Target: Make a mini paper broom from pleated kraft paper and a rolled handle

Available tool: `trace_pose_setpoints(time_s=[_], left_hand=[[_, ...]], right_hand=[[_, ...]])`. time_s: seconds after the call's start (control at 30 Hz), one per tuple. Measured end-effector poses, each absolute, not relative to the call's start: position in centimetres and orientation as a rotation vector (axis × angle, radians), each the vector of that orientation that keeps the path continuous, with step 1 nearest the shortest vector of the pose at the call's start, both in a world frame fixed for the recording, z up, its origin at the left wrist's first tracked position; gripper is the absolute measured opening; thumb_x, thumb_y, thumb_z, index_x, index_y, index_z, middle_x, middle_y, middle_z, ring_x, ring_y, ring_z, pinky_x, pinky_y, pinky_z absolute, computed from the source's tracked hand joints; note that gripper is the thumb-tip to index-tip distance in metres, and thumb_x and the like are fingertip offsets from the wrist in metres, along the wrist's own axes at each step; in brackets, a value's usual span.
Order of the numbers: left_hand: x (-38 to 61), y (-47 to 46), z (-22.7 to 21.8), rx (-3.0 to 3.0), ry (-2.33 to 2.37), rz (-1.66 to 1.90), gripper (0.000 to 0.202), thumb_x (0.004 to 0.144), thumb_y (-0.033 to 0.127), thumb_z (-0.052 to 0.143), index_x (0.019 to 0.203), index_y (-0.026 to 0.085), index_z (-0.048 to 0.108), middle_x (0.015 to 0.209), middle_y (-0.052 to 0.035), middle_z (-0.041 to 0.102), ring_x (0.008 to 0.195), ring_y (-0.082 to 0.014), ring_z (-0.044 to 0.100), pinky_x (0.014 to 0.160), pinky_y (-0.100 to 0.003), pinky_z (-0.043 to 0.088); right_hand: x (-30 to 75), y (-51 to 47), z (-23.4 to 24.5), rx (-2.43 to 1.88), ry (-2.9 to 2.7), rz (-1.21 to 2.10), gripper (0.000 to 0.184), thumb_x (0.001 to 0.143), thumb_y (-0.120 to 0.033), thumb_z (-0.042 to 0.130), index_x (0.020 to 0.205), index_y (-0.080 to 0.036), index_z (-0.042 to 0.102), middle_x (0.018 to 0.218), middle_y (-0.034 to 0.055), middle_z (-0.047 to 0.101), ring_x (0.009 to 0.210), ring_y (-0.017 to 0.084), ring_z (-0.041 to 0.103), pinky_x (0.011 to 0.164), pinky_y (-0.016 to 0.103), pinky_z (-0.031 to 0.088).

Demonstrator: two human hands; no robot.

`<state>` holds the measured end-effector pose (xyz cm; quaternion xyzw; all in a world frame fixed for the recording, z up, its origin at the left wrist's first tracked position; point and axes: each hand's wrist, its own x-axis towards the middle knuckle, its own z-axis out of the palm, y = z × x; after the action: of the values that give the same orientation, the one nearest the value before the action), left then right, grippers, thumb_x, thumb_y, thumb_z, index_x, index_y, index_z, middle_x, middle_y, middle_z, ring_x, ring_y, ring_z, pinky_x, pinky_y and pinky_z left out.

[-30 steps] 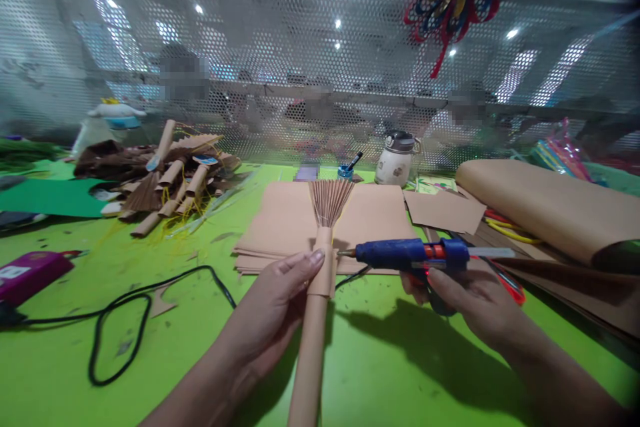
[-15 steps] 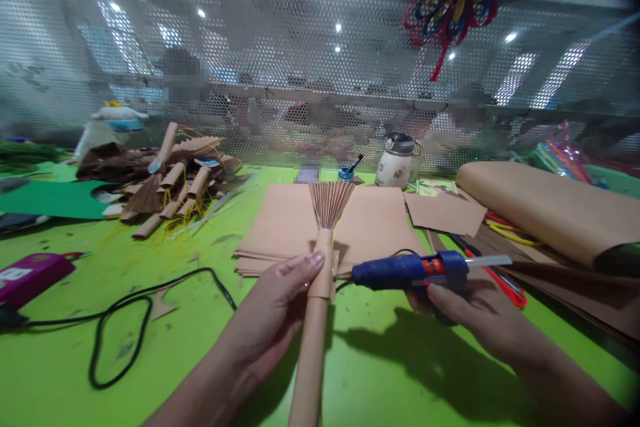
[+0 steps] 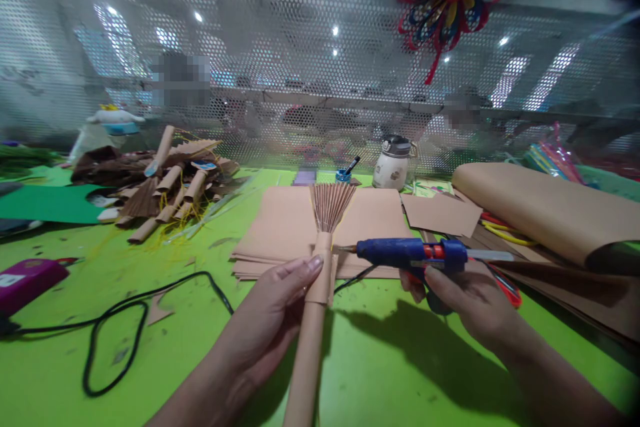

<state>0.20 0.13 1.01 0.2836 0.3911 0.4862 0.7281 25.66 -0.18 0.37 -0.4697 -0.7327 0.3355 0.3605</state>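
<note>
Far left: purple box on green worktop, looped black cord beside it, green sheet behind. Next, heap of brown paper rolls with yellow strands. Left hand: grip pinching brown paper tube at its wrapped band, thumb on top. Tube sits center, pointing away from the person, pleated fan at far end. Stack of brown sheets lies beyond the hand. Blue pot with pen behind stack, lidded white bottle farther right. Blue glue gun: nozzle at band's right edge, contact can't tell. Right hand: grip wrapped round gun's handle. Far right: folded brown paper.
</note>
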Motion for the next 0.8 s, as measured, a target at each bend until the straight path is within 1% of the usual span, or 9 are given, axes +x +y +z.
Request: trace_pose_setpoints(time_s=[0.1,0.17,0.23,0.33,0.4,0.5,0.6,0.7,0.8], left_hand=[[0.2,0.1,1.0,0.63,0.87,1.074,0.02,0.07,0.028,0.078,0.082,0.012,0.075,0.067,-0.0034,0.062,0.056,-0.009,0.05,0.05,-0.016,0.043],[0.2,0.1,1.0,0.631,0.872,1.078,0.02,0.07,0.028,0.077,0.083,0.012,0.074,0.069,-0.0039,0.064,0.057,-0.0093,0.051,0.051,-0.016,0.044],[0.3,0.1,1.1,0.627,0.868,1.083,0.019,0.069,0.027,0.078,0.08,0.012,0.074,0.07,-0.0039,0.065,0.057,-0.0089,0.052,0.051,-0.016,0.044],[0.3,0.1,1.2,0.62,0.853,1.084,0.017,0.069,0.026,0.078,0.074,0.011,0.073,0.065,-0.0018,0.064,0.054,-0.0071,0.051,0.05,-0.014,0.043],[0.3,0.1,1.3,0.623,0.843,1.087,0.014,0.07,0.024,0.077,0.071,0.011,0.072,0.063,-0.0013,0.064,0.053,-0.0063,0.051,0.049,-0.013,0.042],[0.3,0.0,1.6,0.611,0.856,1.128,0.009,0.073,0.019,0.074,0.071,0.011,0.072,0.067,-0.0024,0.066,0.056,-0.0072,0.054,0.051,-0.013,0.045],[0.1,0.1,2.0,0.6,0.895,1.201,0.005,0.075,0.015,0.071,0.076,0.011,0.073,0.072,-0.004,0.069,0.062,-0.0098,0.059,0.055,-0.016,0.048],[-0.2,0.4,2.4,0.609,0.91,1.253,0.006,0.078,0.013,0.067,0.078,0.011,0.072,0.072,-0.0047,0.07,0.063,-0.0121,0.062,0.054,-0.018,0.049],[-0.5,0.7,2.5,0.602,0.897,1.286,0.008,0.08,0.013,0.065,0.077,0.012,0.072,0.071,-0.0041,0.07,0.061,-0.0118,0.062,0.054,-0.018,0.05]], right_hand=[[25.8,-0.4,0.1,-1.198,-1.929,0.95,0.038,0.092,-0.051,0.045,0.086,-0.019,0.065,0.077,0.0042,0.062,0.07,0.017,0.056,0.06,0.027,0.042],[25.6,-0.4,0.2,-1.233,-1.948,0.928,0.039,0.093,-0.051,0.044,0.085,-0.019,0.065,0.077,0.0046,0.062,0.071,0.018,0.057,0.06,0.027,0.042],[25.5,-0.2,0.6,-1.278,-1.938,0.809,0.041,0.093,-0.052,0.042,0.081,-0.019,0.064,0.075,0.0046,0.062,0.07,0.018,0.056,0.06,0.028,0.041],[25.3,0.3,0.9,-1.352,-1.868,0.592,0.043,0.093,-0.051,0.042,0.074,-0.019,0.064,0.071,0.0041,0.061,0.067,0.018,0.054,0.06,0.029,0.04],[25.3,0.7,0.8,-1.384,-1.829,0.496,0.041,0.092,-0.049,0.044,0.073,-0.019,0.064,0.071,0.0043,0.062,0.065,0.018,0.054,0.059,0.029,0.04],[25.3,1.2,0.3,-1.351,-1.819,0.4,0.036,0.09,-0.046,0.049,0.072,-0.017,0.062,0.073,0.0055,0.063,0.065,0.018,0.054,0.058,0.029,0.041],[24.9,1.7,-0.2,-1.284,-1.869,0.343,0.027,0.088,-0.041,0.053,0.081,-0.017,0.061,0.073,0.0047,0.061,0.064,0.018,0.054,0.058,0.03,0.043],[24.2,2.1,-1.0,-1.219,-1.979,0.294,0.017,0.086,-0.029,0.058,0.097,-0.016,0.062,0.085,0.0068,0.063,0.075,0.02,0.057,0.069,0.032,0.046],[23.4,2.6,-2.1,-1.208,-2.113,0.297,0.026,0.081,-0.019,0.061,0.106,-0.016,0.062,0.099,0.0102,0.061,0.09,0.023,0.056,0.081,0.036,0.047]])
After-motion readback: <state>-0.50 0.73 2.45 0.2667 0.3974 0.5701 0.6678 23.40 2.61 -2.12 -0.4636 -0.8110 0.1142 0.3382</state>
